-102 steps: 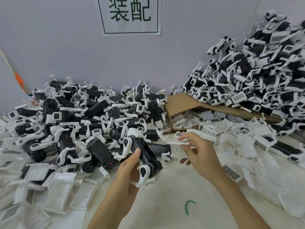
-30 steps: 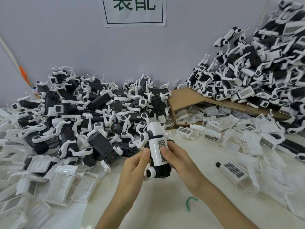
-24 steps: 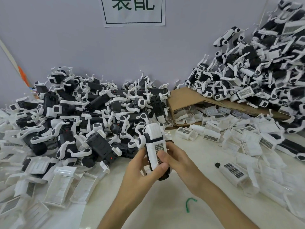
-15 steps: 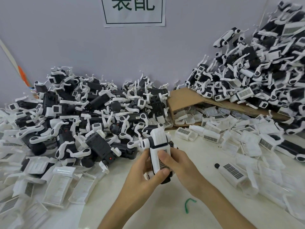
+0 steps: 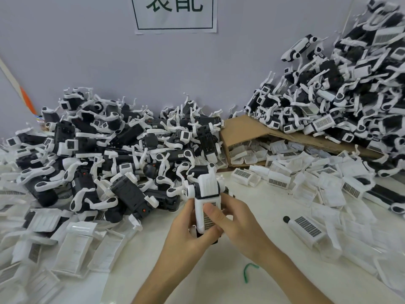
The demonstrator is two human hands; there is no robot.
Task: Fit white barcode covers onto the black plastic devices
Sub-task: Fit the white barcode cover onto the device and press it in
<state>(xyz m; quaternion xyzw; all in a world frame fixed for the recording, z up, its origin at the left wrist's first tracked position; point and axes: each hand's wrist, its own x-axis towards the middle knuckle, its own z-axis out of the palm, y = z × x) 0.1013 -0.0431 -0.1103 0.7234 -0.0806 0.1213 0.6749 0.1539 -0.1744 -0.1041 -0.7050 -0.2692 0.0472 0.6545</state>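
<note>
Seating is judged under way: the white barcode cover (image 5: 199,208) is pressed onto the black device (image 5: 208,183), gripped between left hand (image 5: 186,238) and right hand (image 5: 238,222) fingers (image 5: 213,213); even pressure is needed next.

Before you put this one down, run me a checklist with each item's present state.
1. Left hand grips the black plastic device: ok.
2. White barcode cover lies lengthwise on the device, barcode facing out: ok.
3. Right hand presses its thumb on the cover's barcode: ok.
4. Cover seated fully at its lower end: cannot tell, the fingers hide it.
5. Loose covers lie on the table to the right, ready for the next unit: ok.
</note>
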